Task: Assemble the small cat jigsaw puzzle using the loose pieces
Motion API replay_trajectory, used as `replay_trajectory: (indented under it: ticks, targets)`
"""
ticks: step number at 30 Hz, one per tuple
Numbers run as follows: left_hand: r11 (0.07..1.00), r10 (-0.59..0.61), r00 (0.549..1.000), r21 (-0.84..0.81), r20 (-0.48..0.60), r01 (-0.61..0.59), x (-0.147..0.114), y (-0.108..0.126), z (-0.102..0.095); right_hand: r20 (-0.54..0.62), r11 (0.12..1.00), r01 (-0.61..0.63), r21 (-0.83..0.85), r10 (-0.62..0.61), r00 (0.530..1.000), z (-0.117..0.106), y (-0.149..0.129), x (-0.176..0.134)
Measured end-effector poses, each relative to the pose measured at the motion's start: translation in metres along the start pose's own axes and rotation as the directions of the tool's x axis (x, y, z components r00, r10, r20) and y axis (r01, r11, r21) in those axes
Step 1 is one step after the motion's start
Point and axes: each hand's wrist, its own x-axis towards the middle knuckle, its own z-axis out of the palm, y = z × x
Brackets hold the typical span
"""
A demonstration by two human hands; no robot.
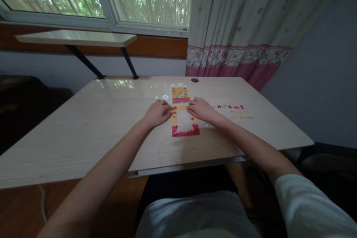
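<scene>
A partly assembled jigsaw puzzle (185,133) lies flat on the table. Its yellow and red border forms a frame around bare tabletop. My left hand (158,113) is at the puzzle's upper left side, thumb and fingers bent together on the border pieces. Across from it, my right hand (200,108) has its curled fingers on the upper right corner of the border. Just beyond both hands lies a reference picture card (180,95), yellow and red with a white cartoon animal. Small pieces under the fingertips are hidden.
Loose red puzzle pieces (230,106) and yellow puzzle pieces (240,117) lie in rows right of my right forearm. One white piece (206,124) sits near the puzzle's right side. A raised shelf (78,38) stands at the table's (92,134) back left. A curtain (223,26) hangs behind.
</scene>
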Motion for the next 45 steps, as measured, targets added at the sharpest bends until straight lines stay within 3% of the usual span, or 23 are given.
replay_trajectory:
  ticks: [7,16,21,30,45]
  targets:
    - [0.999,0.046,0.998,0.027,0.038,-0.047,0.001,0.003,-0.004,0.025,0.996,0.034,-0.079,-0.032,0.999,-0.008,-0.011,0.002]
    - [0.991,0.045,0.997,0.122,0.061,-0.053,0.003,0.010,-0.006,-0.041,0.997,-0.028,0.079,0.031,0.999,0.005,0.008,0.000]
    - [0.986,0.040,0.995,0.158,0.089,-0.054,0.002,0.012,-0.009,-0.076,0.989,0.023,0.147,-0.012,0.997,0.010,0.005,0.000]
    - [0.936,0.059,0.985,0.333,0.163,-0.111,0.005,0.032,-0.019,-0.024,0.989,0.012,0.149,-0.009,1.000,0.014,-0.004,0.001]
    - [0.970,0.089,0.991,0.218,0.097,-0.108,-0.001,0.022,-0.016,0.025,0.994,-0.030,0.105,0.028,0.999,0.008,-0.010,-0.005]
